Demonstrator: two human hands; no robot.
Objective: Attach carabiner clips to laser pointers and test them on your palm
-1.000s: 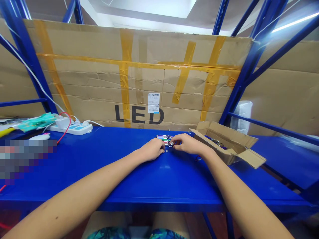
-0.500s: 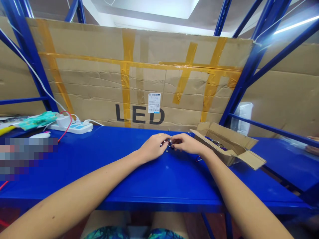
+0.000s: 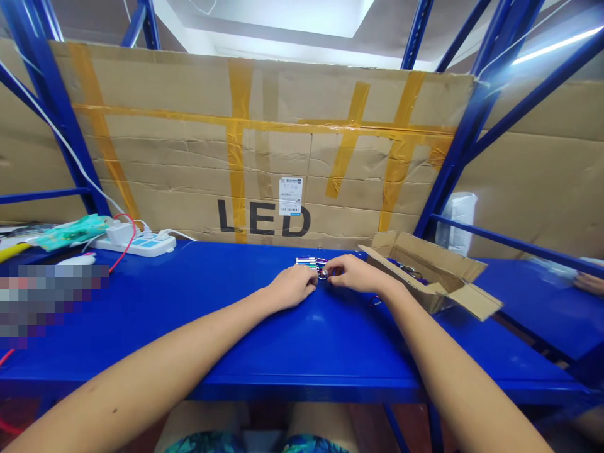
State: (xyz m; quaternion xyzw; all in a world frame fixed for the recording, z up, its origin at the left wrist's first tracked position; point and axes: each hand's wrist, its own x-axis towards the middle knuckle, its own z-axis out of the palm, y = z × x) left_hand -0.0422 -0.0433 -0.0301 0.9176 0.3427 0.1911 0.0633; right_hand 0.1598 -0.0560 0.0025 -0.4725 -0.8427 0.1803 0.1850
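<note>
Both my hands rest on the blue table [image 3: 264,340], close together near its far middle. My left hand [image 3: 293,286] lies knuckles up with its fingers curled; what they hold is too small to name. My right hand [image 3: 353,273] pinches a small silvery part [image 3: 323,274] at its fingertips. Just beyond the fingers lies a short row of small coloured pen-like pieces [image 3: 309,261], partly hidden by my hands.
An open cardboard box [image 3: 427,277] stands to the right of my right hand. A white power strip [image 3: 136,241] with red and white wires lies at the far left. A taped cardboard sheet marked LED [image 3: 264,157] walls the back. Blue rack posts [image 3: 465,132] rise at both sides.
My left hand, lifted over the coloured pieces half a second ago, has come back down onto the table, uncovering the row. My right hand has barely moved.
</note>
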